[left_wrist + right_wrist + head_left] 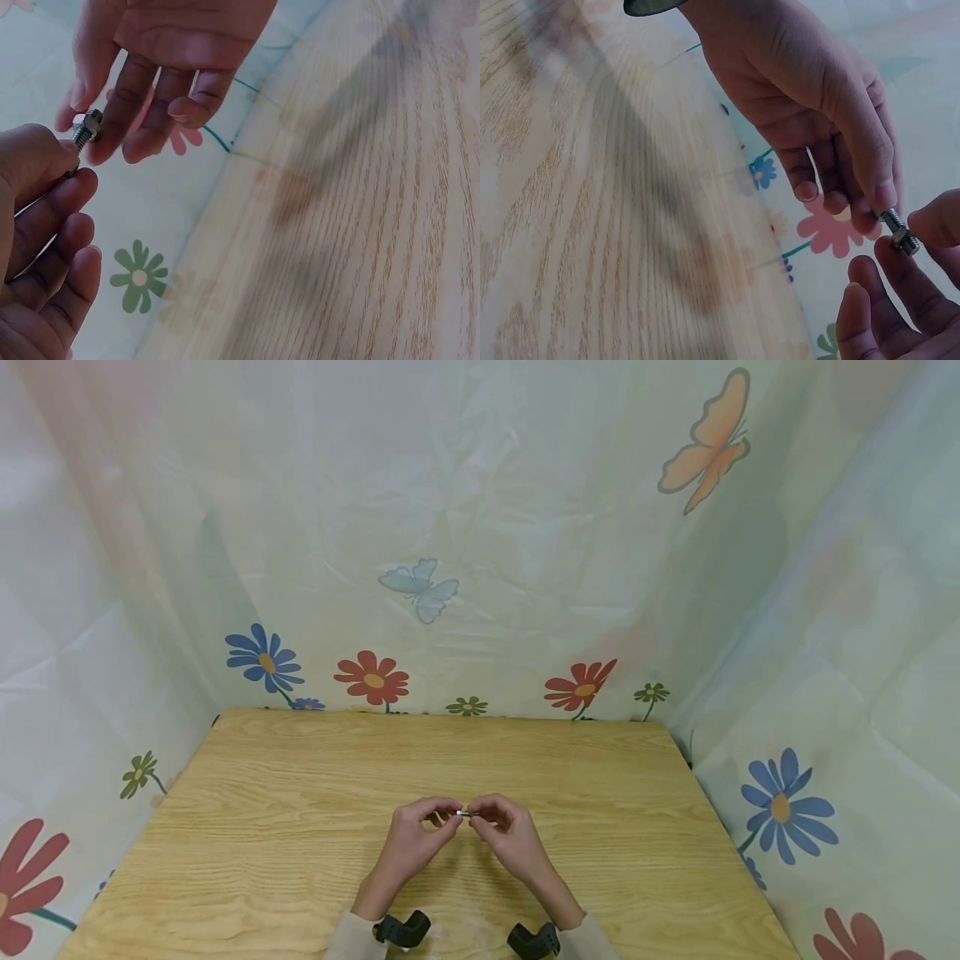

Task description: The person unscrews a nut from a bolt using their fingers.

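Both hands meet above the wooden table, around a small metal bolt (463,813) with a nut on it. My left hand (416,839) pinches one end of the bolt between thumb and forefinger; those fingertips cover that end. In the left wrist view, the threaded shank (81,137) runs from the left fingertips to the hex nut (88,122). My right hand (513,835) has its thumb and forefinger on either side of the nut (902,238), seen in the right wrist view. The other fingers of both hands are loosely bent.
The wooden table (300,793) spreads out around the hands. Pale curtains (525,510) printed with flowers and butterflies hang behind it and along both sides. Black wrist cameras (402,930) sit on both cuffs near the front.
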{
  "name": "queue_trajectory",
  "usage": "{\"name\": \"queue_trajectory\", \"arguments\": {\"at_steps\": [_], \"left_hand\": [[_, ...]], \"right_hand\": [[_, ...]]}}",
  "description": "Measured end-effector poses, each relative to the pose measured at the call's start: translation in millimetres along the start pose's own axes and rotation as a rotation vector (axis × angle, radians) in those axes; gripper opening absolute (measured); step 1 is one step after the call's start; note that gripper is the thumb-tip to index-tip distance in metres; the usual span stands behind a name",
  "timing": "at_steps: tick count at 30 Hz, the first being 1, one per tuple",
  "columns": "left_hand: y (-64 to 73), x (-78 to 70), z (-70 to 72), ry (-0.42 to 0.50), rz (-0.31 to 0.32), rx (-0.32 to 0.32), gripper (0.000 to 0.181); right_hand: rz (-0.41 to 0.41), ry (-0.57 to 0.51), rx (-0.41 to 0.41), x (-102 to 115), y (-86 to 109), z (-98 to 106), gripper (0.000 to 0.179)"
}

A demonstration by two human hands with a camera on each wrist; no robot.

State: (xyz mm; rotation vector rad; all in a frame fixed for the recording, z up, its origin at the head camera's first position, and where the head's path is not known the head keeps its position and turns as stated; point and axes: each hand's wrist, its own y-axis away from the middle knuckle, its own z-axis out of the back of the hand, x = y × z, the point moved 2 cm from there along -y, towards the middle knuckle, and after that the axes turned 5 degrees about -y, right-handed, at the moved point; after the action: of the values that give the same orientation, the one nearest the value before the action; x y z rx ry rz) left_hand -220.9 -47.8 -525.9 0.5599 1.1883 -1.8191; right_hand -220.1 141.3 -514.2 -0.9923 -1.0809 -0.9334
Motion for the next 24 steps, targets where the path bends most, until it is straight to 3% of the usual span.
{"name": "queue_trajectory", "arguments": {"at_steps": [7, 11, 13, 18, 24], "left_hand": [[0.4, -1.7, 0.3, -0.009, -0.009, -0.007, 0.014], [0.5, -0.4, 0.3, -0.021, -0.008, -0.013, 0.012], [0.3, 0.2, 0.4, -0.023, -0.005, -0.016, 0.011], [-0.2, 0.1, 1.1, -0.011, 0.000, -0.018, 0.011], [0.0, -1.1, 1.5, 0.005, 0.005, -0.015, 0.012]], "right_hand": [[0.101, -0.020, 0.004, 3.0, 2.6, 1.5, 0.015], [0.141, -0.013, -0.036, 3.8, 2.3, 2.0, 0.017], [0.113, -0.019, -0.063, 4.1, 1.4, 1.9, 0.018], [-0.044, -0.019, -0.109, 2.5, 0.2, 1.1, 0.024], [-0.132, 0.037, -0.069, -1.1, 1.1, -0.4, 0.037]]}}
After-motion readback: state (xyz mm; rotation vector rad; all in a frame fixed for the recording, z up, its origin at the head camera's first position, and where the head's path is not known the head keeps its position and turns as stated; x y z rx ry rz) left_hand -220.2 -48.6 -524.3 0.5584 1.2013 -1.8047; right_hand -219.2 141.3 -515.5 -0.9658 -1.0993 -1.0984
